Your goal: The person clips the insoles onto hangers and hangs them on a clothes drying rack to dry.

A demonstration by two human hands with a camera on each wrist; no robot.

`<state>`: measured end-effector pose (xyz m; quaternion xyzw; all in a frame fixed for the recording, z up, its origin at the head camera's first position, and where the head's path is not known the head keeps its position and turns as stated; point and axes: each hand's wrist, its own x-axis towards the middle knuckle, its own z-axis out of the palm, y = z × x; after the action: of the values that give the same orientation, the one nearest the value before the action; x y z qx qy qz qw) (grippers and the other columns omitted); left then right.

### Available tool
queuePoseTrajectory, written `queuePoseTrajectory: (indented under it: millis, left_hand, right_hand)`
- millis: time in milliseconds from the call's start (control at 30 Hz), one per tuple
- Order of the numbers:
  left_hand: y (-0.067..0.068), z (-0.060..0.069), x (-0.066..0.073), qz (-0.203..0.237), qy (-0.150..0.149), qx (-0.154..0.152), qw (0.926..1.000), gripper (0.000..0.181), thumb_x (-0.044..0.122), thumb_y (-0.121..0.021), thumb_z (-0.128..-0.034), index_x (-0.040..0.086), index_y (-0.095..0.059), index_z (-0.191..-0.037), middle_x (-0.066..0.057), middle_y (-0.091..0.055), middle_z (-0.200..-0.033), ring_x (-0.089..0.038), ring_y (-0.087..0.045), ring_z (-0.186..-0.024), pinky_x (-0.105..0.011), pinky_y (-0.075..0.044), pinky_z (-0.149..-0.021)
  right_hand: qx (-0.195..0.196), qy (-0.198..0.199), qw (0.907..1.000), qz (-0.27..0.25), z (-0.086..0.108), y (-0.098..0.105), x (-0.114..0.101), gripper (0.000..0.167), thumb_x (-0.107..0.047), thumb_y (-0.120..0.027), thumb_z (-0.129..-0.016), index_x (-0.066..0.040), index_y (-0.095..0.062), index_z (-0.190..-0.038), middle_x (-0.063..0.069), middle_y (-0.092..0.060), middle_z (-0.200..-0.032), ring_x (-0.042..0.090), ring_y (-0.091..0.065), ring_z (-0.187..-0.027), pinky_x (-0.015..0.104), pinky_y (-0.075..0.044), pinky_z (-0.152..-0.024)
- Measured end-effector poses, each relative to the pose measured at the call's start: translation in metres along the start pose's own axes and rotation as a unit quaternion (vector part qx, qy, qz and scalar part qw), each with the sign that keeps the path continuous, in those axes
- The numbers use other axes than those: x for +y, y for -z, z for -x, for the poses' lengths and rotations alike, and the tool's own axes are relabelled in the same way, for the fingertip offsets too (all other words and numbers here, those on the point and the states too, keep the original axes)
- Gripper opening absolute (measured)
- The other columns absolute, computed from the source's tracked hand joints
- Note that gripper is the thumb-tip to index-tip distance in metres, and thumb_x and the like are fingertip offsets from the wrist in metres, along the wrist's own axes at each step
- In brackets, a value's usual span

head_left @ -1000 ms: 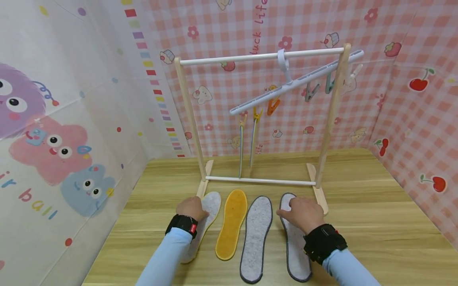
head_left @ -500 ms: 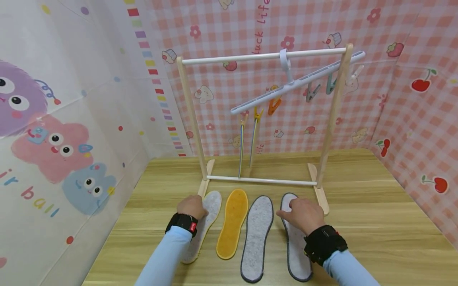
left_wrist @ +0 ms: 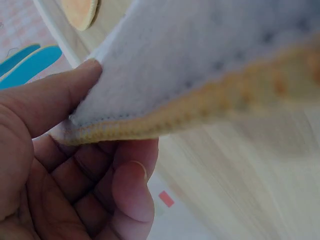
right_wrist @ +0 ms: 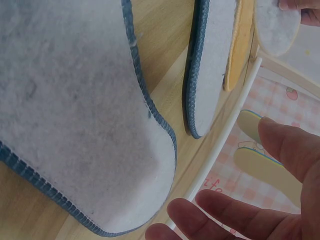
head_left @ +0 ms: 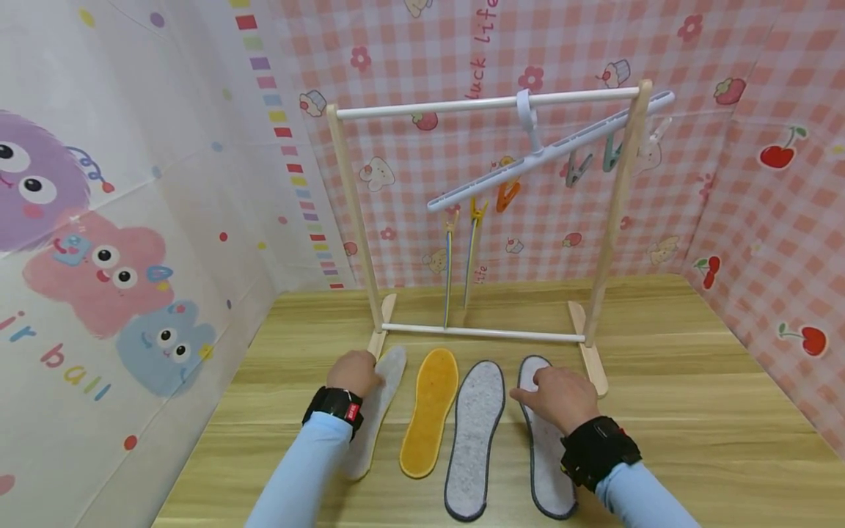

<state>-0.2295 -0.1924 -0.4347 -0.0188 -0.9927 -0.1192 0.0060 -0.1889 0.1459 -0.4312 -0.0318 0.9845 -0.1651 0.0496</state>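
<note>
The 1 pale insole nearest the left edge of the desk has tipped up, so lifting has begun: the left hand pinches it, the right hand is spread.

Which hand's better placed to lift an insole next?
Left, probably: the left hand pinches the leftmost insole between thumb and fingers; the right hand, near the rightmost insole, grips nothing.
</note>
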Motion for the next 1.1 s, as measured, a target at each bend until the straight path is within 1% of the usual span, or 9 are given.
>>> queuePoseTrajectory:
  millis: [100, 200, 333, 533, 700, 800, 933, 1100]
  left_hand:
    - [0.003, 0.000, 0.001, -0.003, -0.012, 0.018, 0.9998, 0.019, 0.016, -0.079, -0.0776, 0.007, -0.066, -0.068, -0.006, -0.059, -0.063, -0.022, -0.057, -0.060, -0.037, -0.045, -0.053]
    - [0.006, 0.000, 0.002, -0.002, -0.020, 0.033, 0.9992, 0.022, 0.016, -0.078, -0.0782, 0.006, -0.063, -0.064, -0.009, -0.061, -0.064, -0.025, -0.060, -0.060, -0.041, -0.047, -0.054]
    - [0.009, 0.000, 0.003, 0.006, -0.023, 0.044, 0.9988, 0.028, 0.015, -0.076, -0.0795, 0.007, -0.058, -0.060, -0.010, -0.062, -0.063, -0.027, -0.061, -0.060, -0.043, -0.048, -0.055]
    - [0.015, 0.000, 0.006, 0.015, -0.029, 0.053, 0.9981, 0.034, 0.012, -0.074, -0.0814, 0.008, -0.051, -0.057, -0.004, -0.051, -0.057, -0.021, -0.053, -0.055, -0.037, -0.042, -0.051]
    - [0.021, -0.001, 0.008, 0.024, -0.045, 0.071, 0.9962, 0.031, 0.010, -0.073, -0.0803, 0.007, -0.051, -0.058, -0.002, -0.045, -0.056, -0.019, -0.047, -0.054, -0.033, -0.037, -0.050]
    - [0.024, -0.002, 0.010, 0.039, -0.044, 0.072, 0.9956, 0.030, 0.008, -0.072, -0.0798, 0.007, -0.051, -0.058, 0.000, -0.042, -0.055, -0.018, -0.045, -0.052, -0.031, -0.034, -0.048]
    - [0.028, -0.003, 0.015, 0.057, -0.044, 0.072, 0.9948, 0.027, 0.006, -0.070, -0.0795, 0.007, -0.053, -0.058, 0.001, -0.040, -0.054, -0.016, -0.043, -0.050, -0.028, -0.032, -0.046]
    - [0.033, -0.006, 0.020, 0.057, -0.054, 0.076, 0.9940, 0.024, 0.006, -0.070, -0.0792, 0.007, -0.055, -0.060, 0.001, -0.040, -0.055, -0.016, -0.044, -0.050, -0.028, -0.032, -0.047]
  right_hand:
    - [-0.001, -0.001, 1.0000, 0.000, -0.001, 0.001, 0.000, 0.051, -0.051, -0.070, -0.086, -0.003, -0.073, -0.104, 0.013, -0.071, -0.093, 0.022, -0.061, -0.069, 0.035, -0.045, -0.053]
    - [0.001, -0.002, 1.0000, -0.002, 0.000, 0.000, 0.000, 0.051, -0.050, -0.071, -0.086, -0.002, -0.073, -0.104, 0.014, -0.071, -0.093, 0.022, -0.060, -0.068, 0.035, -0.045, -0.052]
    - [0.005, 0.004, 0.9999, -0.008, 0.000, -0.001, 0.000, 0.051, -0.049, -0.071, -0.086, -0.001, -0.074, -0.102, 0.014, -0.071, -0.090, 0.021, -0.060, -0.066, 0.034, -0.045, -0.051]
    - [0.004, 0.003, 0.9999, -0.015, 0.002, -0.002, 0.000, 0.051, -0.049, -0.071, -0.086, -0.001, -0.074, -0.103, 0.013, -0.071, -0.092, 0.023, -0.062, -0.068, 0.034, -0.045, -0.052]
    - [0.000, -0.002, 0.9999, -0.014, 0.002, -0.003, 0.001, 0.052, -0.050, -0.071, -0.085, -0.002, -0.074, -0.105, 0.014, -0.072, -0.095, 0.024, -0.063, -0.070, 0.034, -0.045, -0.052]
    - [0.000, -0.001, 0.9999, -0.013, 0.002, -0.003, 0.001, 0.051, -0.050, -0.071, -0.085, -0.003, -0.075, -0.104, 0.014, -0.072, -0.094, 0.023, -0.063, -0.070, 0.034, -0.045, -0.052]
    - [0.002, 0.000, 0.9999, -0.015, 0.001, -0.004, 0.002, 0.051, -0.050, -0.071, -0.085, -0.002, -0.074, -0.104, 0.013, -0.071, -0.093, 0.022, -0.062, -0.068, 0.034, -0.045, -0.052]
    - [0.003, 0.001, 0.9999, -0.015, 0.000, -0.003, 0.003, 0.050, -0.049, -0.071, -0.085, -0.002, -0.074, -0.104, 0.013, -0.071, -0.092, 0.021, -0.059, -0.066, 0.035, -0.045, -0.051]
